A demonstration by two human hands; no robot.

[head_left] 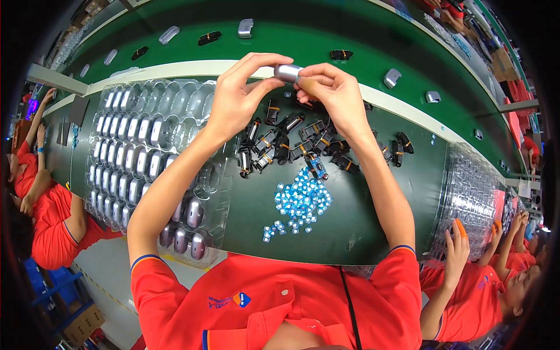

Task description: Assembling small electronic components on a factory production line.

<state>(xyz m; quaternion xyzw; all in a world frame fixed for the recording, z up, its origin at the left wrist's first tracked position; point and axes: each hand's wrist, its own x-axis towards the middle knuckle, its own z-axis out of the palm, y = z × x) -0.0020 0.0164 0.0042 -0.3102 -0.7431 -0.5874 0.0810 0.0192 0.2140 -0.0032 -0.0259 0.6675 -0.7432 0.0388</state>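
A small silver rounded case (286, 72), like an earbud case shell, is held up at the belt's near edge. My left hand (238, 96) pinches its left end between thumb and fingers. My right hand (335, 96) is closed at its right end, fingertips bunched against it; whether they also hold something small cannot be made out. Below the hands lies a pile of black parts with yellow bands (283, 149). Nearer to me is a heap of small blue-and-white square pieces (303, 198).
At left a transparent plastic tray (186, 105) holds rows of silver cases. Stacked transparent trays (466, 192) stand at right. Beyond a pale rail, a green belt (297, 41) carries scattered cases and black parts. Co-workers in red sit at both sides, one raising a hand (458, 248).
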